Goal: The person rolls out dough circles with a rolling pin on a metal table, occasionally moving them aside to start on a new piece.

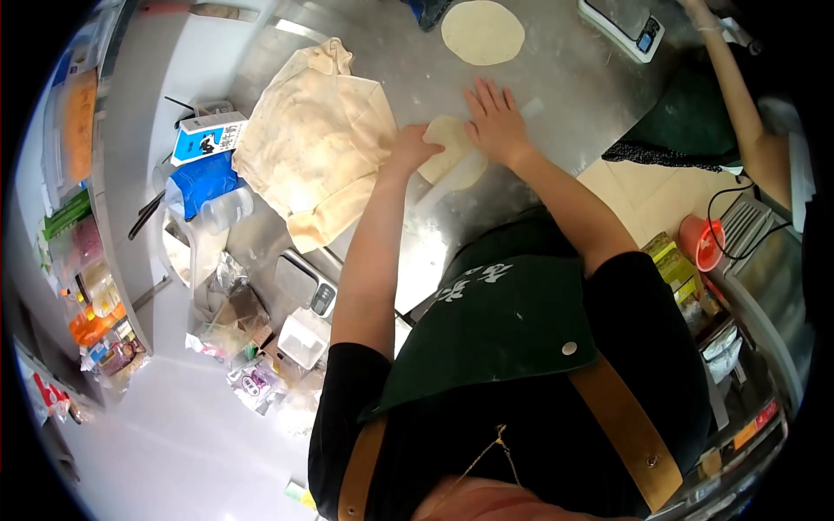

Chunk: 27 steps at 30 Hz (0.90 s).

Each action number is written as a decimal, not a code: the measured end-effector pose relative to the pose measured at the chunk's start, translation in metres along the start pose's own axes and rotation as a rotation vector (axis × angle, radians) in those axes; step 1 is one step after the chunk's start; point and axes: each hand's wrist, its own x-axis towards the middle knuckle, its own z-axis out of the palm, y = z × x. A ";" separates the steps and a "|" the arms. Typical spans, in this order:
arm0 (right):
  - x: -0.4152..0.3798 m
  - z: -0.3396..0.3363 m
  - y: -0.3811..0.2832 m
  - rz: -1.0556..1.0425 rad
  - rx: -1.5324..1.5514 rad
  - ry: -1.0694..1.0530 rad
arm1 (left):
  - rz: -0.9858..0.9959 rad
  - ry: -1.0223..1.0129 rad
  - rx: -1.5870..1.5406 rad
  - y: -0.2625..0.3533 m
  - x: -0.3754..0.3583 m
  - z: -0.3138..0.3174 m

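A small round sheet of dough (447,135) lies flat on the metal worktop. Across it, at a slant, runs a pale, translucent rolling pin (455,176). My left hand (412,150) is closed at the dough's left edge, with the thumb on top and the edge between thumb and fingers. The palm of my right hand (499,126) rests on the rolling pin, its fingers stretched out and apart toward the far side. Beyond both hands lies a larger rolled dough round (483,33). Left of my left hand, a cream cloth (313,143) is spread in folds.
A milk carton (208,139), a blue bag (201,184) and a clear cup (228,211) stand left of the cloth. One kitchen scale (304,285) sits near my left forearm, another scale (621,28) at the far right. A co-worker's arm (734,91) reaches in at right.
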 end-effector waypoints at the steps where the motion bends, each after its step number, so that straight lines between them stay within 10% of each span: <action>1: -0.018 -0.001 0.003 -0.023 0.018 -0.011 | 0.002 0.020 0.095 -0.002 -0.001 0.004; 6: -0.083 -0.038 0.037 -0.246 0.173 -0.106 | -0.027 0.136 0.515 0.032 -0.030 0.024; 12: -0.091 -0.069 0.057 -0.313 0.192 -0.244 | -0.015 0.188 -0.249 0.038 -0.057 0.024; 15: -0.078 -0.073 0.053 -0.330 0.186 -0.234 | -0.056 0.154 0.097 0.004 -0.040 0.027; 27: -0.050 -0.016 0.010 -0.053 0.043 0.014 | -0.084 0.189 -0.240 -0.017 -0.033 0.027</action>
